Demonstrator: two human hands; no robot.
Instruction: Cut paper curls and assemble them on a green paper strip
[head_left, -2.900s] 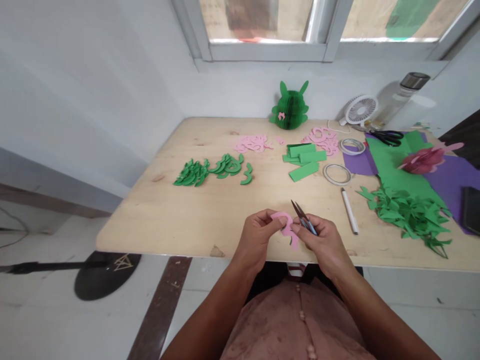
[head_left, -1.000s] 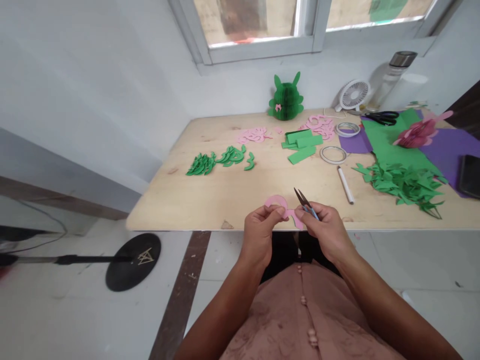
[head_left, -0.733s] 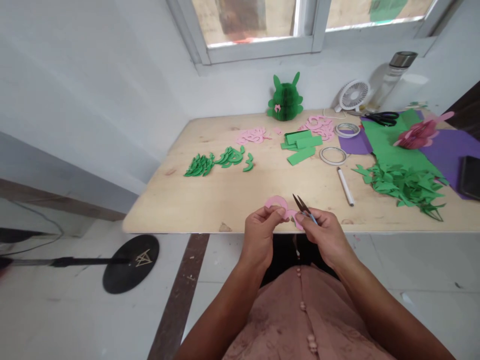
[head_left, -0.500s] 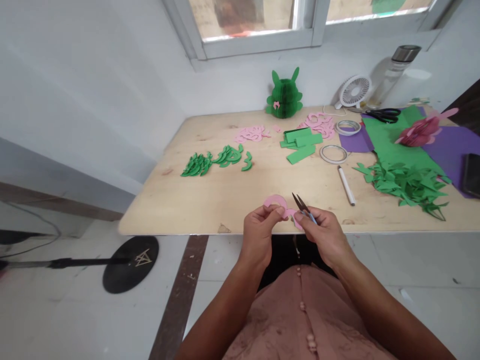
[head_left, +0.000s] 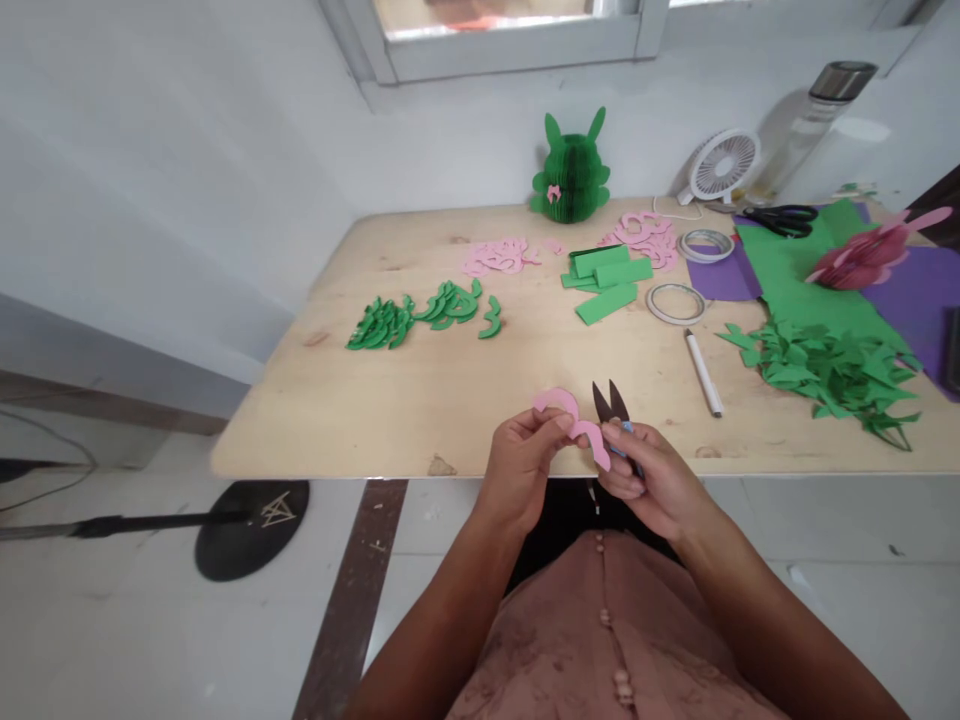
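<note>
Near the table's front edge, my left hand (head_left: pixel 523 462) pinches a curved pink paper piece (head_left: pixel 592 440) between thumb and fingers. The piece has an arc above the fingertips and a tail reaching right. My right hand (head_left: pixel 654 475) is wrapped round small scissors (head_left: pixel 616 405) with dark blades and a blue handle. Their blades are spread apart and point away from me, just right of the pink paper. Whether the right fingertips touch the paper's edge is hard to tell.
Green cut pieces (head_left: pixel 382 322) lie on the table (head_left: pixel 420 400) at left. Behind are pink pieces (head_left: pixel 495 256), a green paper figure (head_left: pixel 573 180) and green strips (head_left: pixel 607 270). Tape rolls (head_left: pixel 676 303), a white pen (head_left: pixel 703 374) and green scraps (head_left: pixel 832 370) are at right.
The scissors' blades have spread wider and turned more upright. The pink paper's tail now shows more fully, and my right hand has shifted slightly right. The camera view has also shifted.
</note>
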